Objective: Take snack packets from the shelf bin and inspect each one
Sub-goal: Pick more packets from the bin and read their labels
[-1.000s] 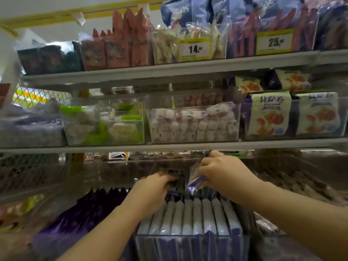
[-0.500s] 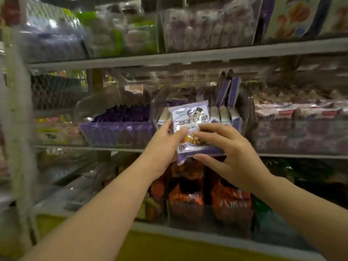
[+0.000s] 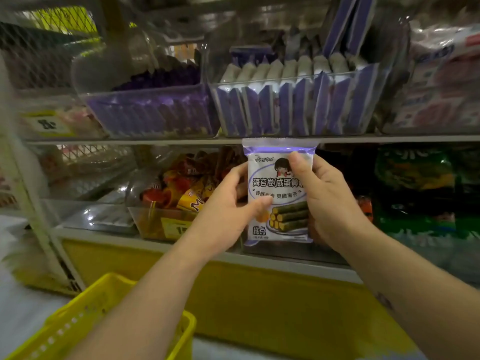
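Down from the bin front, where you held it half a second ago, the snack packet (image 3: 279,188) now sits just below the shelf edge (image 3: 130,141), upright, with its print toward you. Your left hand (image 3: 228,211) pinches its lower left side, thumb flat on the front and the other fingers curled behind, out of sight. Your right hand (image 3: 327,201) pinches the upper right, thumb pressed over part of the cartoon figure, the rest wrapped round the back.

Both holds sit on glossy film near the edges. If you loosen one hand to turn the packet over, it could slide out and fall to the lower shelf. Squeeze harder and you may crack the rolls pictured on the front. Your right thumb hides some print, so a flaw there would go unseen, and the back is not yet shown.

Above, the clear bin (image 3: 293,81) stays packed with matching packets on edge. A yellow basket (image 3: 104,320) waits at lower left, well apart from your hands.
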Tool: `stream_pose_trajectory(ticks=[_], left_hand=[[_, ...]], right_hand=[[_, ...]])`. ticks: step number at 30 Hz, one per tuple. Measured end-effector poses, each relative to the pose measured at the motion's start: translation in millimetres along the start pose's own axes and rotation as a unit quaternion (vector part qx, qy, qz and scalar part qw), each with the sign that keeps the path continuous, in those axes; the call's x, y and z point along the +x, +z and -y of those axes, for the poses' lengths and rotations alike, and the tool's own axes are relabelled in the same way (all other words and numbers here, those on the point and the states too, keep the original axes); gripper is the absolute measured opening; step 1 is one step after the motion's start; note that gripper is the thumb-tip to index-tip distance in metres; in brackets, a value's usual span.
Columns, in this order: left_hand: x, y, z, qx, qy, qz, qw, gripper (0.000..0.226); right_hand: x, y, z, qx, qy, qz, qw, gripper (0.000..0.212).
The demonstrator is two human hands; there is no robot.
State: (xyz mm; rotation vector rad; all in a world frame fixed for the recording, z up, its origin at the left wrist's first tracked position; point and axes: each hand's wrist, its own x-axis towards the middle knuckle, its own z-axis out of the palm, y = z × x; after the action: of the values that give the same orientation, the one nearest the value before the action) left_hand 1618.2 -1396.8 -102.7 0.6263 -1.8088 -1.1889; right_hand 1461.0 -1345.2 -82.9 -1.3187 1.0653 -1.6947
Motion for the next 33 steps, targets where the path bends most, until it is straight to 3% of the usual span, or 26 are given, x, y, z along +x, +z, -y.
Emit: stream_pose_trajectory(ticks=[3,7,11,21,29,33], left_hand=[[7,1,9,0.011,-0.007,-0.006,1.000,0.044],[8,4,12,-0.042,-0.024,-0.068,0.997,0.018],[0,10,12,-0.083,-0.050,-0.110,0.989,0.022],[-17,1,7,-0.238,-0.200,-0.114,0.944,0.020],[-19,2,9,-0.222,-0.198,-0.144,0.944,0.025],[-22,4,9,-0.201,-0.197,-0.144,0.949,0.029]], right_hand=[[7,-8,-12,0.056,0.038,0.020,0.998,0.035],[8,-12,-25,0.091,0.048,0.045,0.994,0.030],[3,-11,-34,0.102,0.073,0.065,0.990,0.022],[-13,-6,-38,0.054,0.132,0.095,0.985,0.031],[-16,6,-34,0.130,0.191,0.057,0.971,0.037],[-17,11,-38,0.145,0.221,0.005,0.964,0.029]])
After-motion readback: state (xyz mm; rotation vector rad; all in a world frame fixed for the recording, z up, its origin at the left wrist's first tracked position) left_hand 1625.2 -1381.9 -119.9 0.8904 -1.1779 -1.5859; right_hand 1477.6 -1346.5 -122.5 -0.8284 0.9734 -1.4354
